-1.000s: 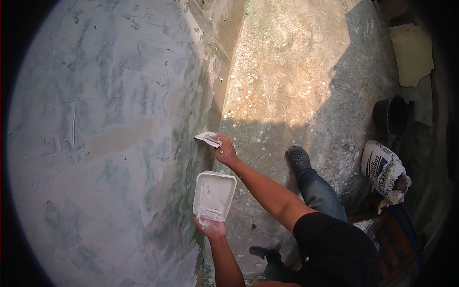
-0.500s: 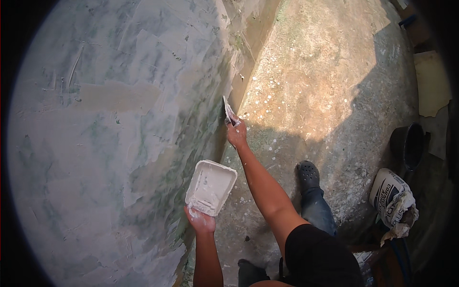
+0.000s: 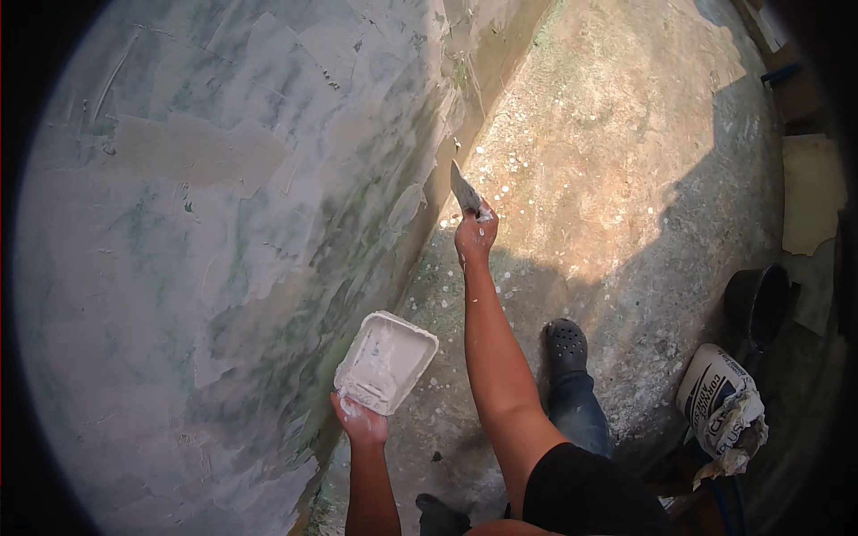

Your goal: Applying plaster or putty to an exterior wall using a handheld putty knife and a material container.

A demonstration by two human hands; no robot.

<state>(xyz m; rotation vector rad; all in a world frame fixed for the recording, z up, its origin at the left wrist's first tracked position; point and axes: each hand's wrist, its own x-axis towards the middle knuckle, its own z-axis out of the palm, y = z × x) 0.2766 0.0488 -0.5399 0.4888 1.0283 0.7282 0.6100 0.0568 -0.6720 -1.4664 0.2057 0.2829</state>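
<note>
My left hand (image 3: 362,420) is closed on the near end of a white rectangular tray (image 3: 386,362), whose inside is smeared with pale plaster. White paste coats some of its fingers. Farther ahead, my right hand (image 3: 476,234) grips a putty knife (image 3: 463,189) with a flat blade pointing away from me. The blade is beside the foot of the wall (image 3: 197,277); whether it touches cannot be made out. A fresh-looking pale patch (image 3: 407,205) lies on the wall just left of the knife.
The concrete floor (image 3: 617,161) is spotted with white drops and partly sunlit. At the right stand a black bucket (image 3: 749,308) and an opened, crumpled white sack (image 3: 715,393). My shoe (image 3: 567,347) rests on the floor between them and the wall.
My right hand and the putty knife have moved away from the wall to the right and slightly forward. A pale patch now shows on the wall there. The view has shifted a little.
</note>
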